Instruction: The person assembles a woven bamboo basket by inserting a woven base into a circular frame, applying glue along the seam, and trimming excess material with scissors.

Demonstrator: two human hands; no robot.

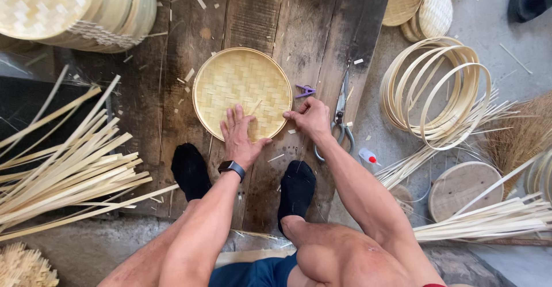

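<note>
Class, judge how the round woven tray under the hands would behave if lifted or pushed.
The woven tray probably lifts lightly, being thin bamboo strips. Its hoop rim likely keeps it fairly stiff. Lying flat on the wooden boards, it should slide rather than roll.

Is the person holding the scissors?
No, the scissors lie on the wooden boards beside the right hand, which grips the rim of the round woven bamboo tray.

Soft, even daylight fills the scene, bright without harsh glare. Shadows stay faint and short beneath the round woven bamboo tray (242, 94) and the dark weathered wooden planks (172, 63). Focus holds sharp at centre; the wide lens bends the edges, curving the pale split bamboo strips (63, 160) at left. The grey concrete floor (506, 28) at upper right looks slightly washed out.
</note>
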